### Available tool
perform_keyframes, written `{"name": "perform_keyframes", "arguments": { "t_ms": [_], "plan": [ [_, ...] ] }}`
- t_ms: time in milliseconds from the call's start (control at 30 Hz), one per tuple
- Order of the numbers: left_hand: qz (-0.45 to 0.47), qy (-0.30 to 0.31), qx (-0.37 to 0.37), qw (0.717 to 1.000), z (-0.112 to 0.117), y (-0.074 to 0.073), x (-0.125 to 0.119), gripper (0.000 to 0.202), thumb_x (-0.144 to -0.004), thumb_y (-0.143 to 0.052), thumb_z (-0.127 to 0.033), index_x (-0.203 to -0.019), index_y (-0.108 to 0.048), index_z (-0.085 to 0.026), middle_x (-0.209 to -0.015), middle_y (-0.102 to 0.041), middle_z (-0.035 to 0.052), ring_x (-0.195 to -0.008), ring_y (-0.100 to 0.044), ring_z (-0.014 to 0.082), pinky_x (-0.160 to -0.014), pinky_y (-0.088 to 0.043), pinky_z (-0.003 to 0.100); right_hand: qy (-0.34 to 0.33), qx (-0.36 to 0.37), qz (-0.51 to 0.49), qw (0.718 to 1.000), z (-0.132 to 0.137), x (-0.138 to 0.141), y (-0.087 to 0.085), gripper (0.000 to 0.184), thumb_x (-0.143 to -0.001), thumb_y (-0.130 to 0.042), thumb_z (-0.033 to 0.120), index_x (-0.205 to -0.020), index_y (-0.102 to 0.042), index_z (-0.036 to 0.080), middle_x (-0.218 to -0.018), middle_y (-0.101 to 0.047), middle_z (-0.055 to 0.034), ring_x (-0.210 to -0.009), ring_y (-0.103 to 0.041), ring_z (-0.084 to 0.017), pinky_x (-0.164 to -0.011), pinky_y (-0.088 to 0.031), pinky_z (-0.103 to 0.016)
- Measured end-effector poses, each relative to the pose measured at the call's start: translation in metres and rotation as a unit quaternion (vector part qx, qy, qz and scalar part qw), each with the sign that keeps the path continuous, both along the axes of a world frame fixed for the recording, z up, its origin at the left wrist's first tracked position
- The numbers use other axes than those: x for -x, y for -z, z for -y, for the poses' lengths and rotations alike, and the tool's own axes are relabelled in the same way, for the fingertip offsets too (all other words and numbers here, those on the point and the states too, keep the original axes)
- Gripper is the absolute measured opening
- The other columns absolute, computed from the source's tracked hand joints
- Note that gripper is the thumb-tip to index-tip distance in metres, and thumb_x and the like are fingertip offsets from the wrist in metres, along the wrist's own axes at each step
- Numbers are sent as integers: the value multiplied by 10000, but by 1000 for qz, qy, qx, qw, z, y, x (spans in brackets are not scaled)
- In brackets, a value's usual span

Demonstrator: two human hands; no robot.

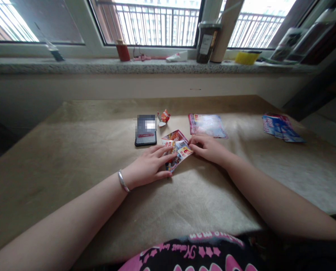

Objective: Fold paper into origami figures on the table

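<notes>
A colourful printed paper (173, 162), partly folded over itself, lies on the table in the middle of the head view. Across its left side my left hand (151, 165) rests flat with the fingers spread. The thumb and fingers of my right hand (203, 146) pinch the paper's right corner. Just beyond my left hand is a phone (146, 139) with a blurred screen. A small folded paper shape (164, 118), orange and white, stands beside the phone. Behind my right hand sits a flat printed sheet (209, 125) with a glossy glare.
More blue and red folded papers (282, 128) lie at the table's (58, 150) right side. On the windowsill (86, 67) stand a red container (123, 52), a white tube (177, 57), a dark lidded jar (207, 45) and a yellow object (246, 57).
</notes>
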State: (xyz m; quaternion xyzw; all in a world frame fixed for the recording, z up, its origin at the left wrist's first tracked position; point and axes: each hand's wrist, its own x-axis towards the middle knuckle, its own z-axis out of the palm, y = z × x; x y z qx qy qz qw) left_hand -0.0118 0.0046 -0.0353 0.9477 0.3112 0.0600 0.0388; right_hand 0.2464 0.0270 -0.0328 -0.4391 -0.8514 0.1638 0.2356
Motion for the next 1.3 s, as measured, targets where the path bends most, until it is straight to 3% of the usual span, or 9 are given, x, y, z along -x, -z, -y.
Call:
{"name": "perform_keyframes", "arguments": {
  "t_ms": [133,300,533,733,1000,1133,1300],
  "plan": [
    [-5,0,-2,1000,-1,2,0,615,-866,-426,-600,-1383,-372,-271,-1446,-354,59,-1313,-301,275,-1100,-251,430,-64,-36,48,996,1,-4,-1,88,-802,-576,269,-801,-607,186,-937,-632,-71,-933,-549,-203,-871,-417,-351],
    [-7,8,-37,999,0,2,-1,435,-960,-336,-409,-1364,-398,-260,-1441,-360,52,-1320,-305,233,-1109,-243,409,-78,-50,79,993,1,-8,2,197,-755,-651,314,-918,-627,204,-1066,-613,-83,-1057,-522,-236,-944,-395,-415],
    [20,11,-93,995,1,-3,-3,346,-944,-395,-321,-1263,-508,-247,-1446,-362,54,-1316,-319,244,-1076,-290,436,-97,-35,85,991,-1,-11,1,237,-757,-665,317,-967,-639,209,-1136,-603,-80,-1081,-535,-224,-963,-408,-416],
    [-12,-4,-141,990,2,-12,-1,308,-927,-382,-159,-1161,-561,-248,-1351,-495,0,-1232,-421,221,-988,-356,404,-101,-43,108,988,1,-12,-1,210,-775,-655,320,-951,-680,208,-1153,-617,-86,-1087,-551,-234,-954,-425,-416],
    [-45,-8,-247,968,6,-23,3,235,-934,-415,-194,-1062,-610,-228,-1360,-487,-7,-1229,-426,230,-986,-340,396,-103,-73,144,982,7,-11,-9,200,-808,-619,287,-986,-698,237,-1130,-646,-50,-1064,-561,-232,-940,-439,-412],
    [-55,-11,-237,970,5,-25,5,259,-913,-454,-156,-1118,-595,-229,-1239,-588,13,-1213,-439,252,-968,-347,410,-135,-96,132,977,8,-9,-12,165,-803,-610,242,-941,-701,236,-1092,-670,-28,-1097,-535,-225,-1006,-386,-419],
    [-41,-26,-200,979,1,-25,7,255,-889,-491,-128,-1100,-611,-205,-1130,-639,55,-1152,-493,254,-915,-372,406,-144,-73,121,979,10,-7,-13,171,-793,-596,194,-928,-696,226,-1082,-673,-42,-1010,-584,-201,-930,-441,-391]
  ]
}}
